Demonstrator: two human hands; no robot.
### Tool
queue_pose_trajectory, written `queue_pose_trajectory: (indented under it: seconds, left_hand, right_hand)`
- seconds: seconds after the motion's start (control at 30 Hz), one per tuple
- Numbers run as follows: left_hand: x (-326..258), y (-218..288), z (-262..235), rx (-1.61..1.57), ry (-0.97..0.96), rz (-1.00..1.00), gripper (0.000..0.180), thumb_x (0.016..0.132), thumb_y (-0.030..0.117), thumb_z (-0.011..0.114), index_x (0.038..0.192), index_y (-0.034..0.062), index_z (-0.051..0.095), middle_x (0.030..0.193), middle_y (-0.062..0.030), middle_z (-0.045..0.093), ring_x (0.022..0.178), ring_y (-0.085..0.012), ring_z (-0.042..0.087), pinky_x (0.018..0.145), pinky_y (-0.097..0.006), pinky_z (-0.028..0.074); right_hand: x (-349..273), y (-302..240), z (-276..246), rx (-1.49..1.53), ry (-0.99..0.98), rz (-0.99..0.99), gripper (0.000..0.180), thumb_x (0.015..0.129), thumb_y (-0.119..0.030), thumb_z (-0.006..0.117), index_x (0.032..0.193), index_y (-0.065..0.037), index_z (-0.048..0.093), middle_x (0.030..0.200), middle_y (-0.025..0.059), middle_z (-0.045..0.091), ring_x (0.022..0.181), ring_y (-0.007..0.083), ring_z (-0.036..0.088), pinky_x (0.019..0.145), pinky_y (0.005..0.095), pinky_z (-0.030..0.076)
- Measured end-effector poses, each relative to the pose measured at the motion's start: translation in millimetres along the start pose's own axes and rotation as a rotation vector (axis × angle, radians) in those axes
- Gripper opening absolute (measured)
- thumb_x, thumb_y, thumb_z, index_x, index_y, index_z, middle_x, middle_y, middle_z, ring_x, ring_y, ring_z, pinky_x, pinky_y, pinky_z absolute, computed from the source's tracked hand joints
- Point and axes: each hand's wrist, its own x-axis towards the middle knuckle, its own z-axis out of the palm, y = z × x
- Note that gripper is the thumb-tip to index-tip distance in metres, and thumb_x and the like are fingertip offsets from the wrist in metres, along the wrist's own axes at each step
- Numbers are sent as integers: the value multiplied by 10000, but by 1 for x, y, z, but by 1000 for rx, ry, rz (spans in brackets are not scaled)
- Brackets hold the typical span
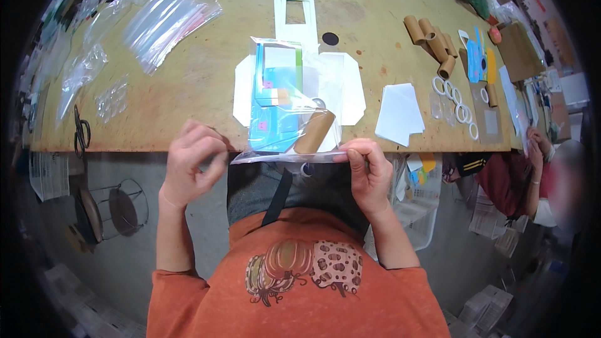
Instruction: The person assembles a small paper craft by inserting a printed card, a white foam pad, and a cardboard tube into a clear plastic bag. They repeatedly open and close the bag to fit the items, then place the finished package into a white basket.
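Presently, right hand (369,172) pinches the bag (291,112) mouth flat against the surface (188,75) edge; left hand (191,163) curled, grasping nothing.

Craft-kit packing workshop; supply-strewn worktable (188,75)

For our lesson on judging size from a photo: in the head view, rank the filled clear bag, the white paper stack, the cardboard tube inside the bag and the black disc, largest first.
1. Filled clear bag
2. White paper stack
3. Cardboard tube
4. Black disc

The disc lies farther from the camera, yet looks plainly smallest.
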Motion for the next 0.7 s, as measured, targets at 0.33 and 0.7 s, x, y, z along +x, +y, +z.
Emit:
queue_pose_trajectory:
  seconds: [0.33, 0.7]
  left_hand:
    - [28, 39, 54, 155, 116, 270, 223, 768, 144, 798, 976, 83, 746, 1162, -87, 739, 1146, -325, 639, 966, -464, 492]
    - [35, 119, 93, -80, -380, 744, 147, 780, 142, 781, 893, 170, 692, 1163, -6, 737, 1095, -202, 678, 959, -365, 519]
  right_hand:
    - [-17, -8, -12, 218, -28, 248, 335, 989, -347, 684, 978, -16, 634, 984, 87, 661, 897, 192, 643, 779, 322, 550]
    - [-50, 12, -53, 1066, -262, 602, 506, 882, -158, 730, 1322, 15, 550, 1158, 52, 647, 1031, 139, 620, 893, 297, 526]
